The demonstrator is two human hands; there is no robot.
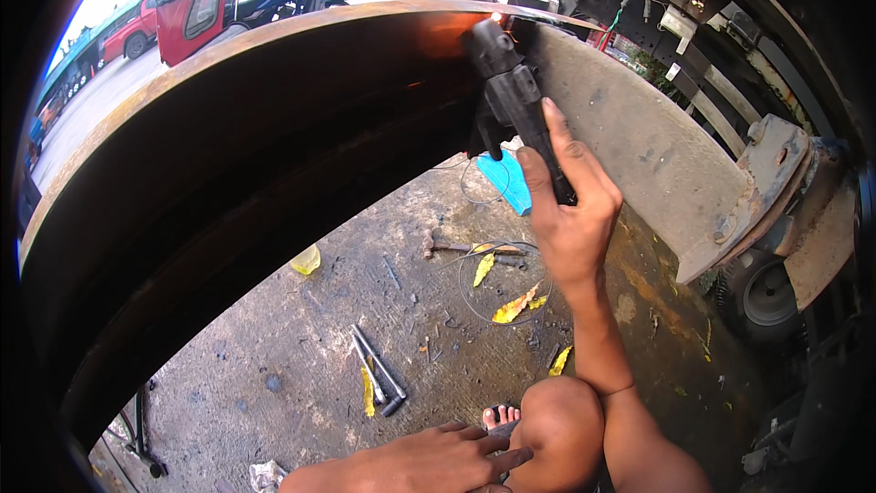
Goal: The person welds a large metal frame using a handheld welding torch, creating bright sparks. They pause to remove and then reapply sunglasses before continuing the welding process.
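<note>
My right hand [575,210] is wrapped round the grip of a black welding electrode holder [513,96], thumb along one side and index finger stretched up the other. The holder's head meets the inner top edge of a big curved metal beam [182,164]. A small bright spot and an orange glow show there; the electrode itself I cannot make out. Palm down, my left hand [433,461] lies low in the view beside my bent knee [561,424], fingers stretched out and nothing visible in it.
On the stained concrete lie a hammer [443,245], thin wire loops, yellow leaves [516,306], two metal rods [379,365] and a blue piece [505,181]. A rusty bracketed beam [639,119] and a wheel [766,295] stand at right. Beyond is a red three-wheeler [196,23].
</note>
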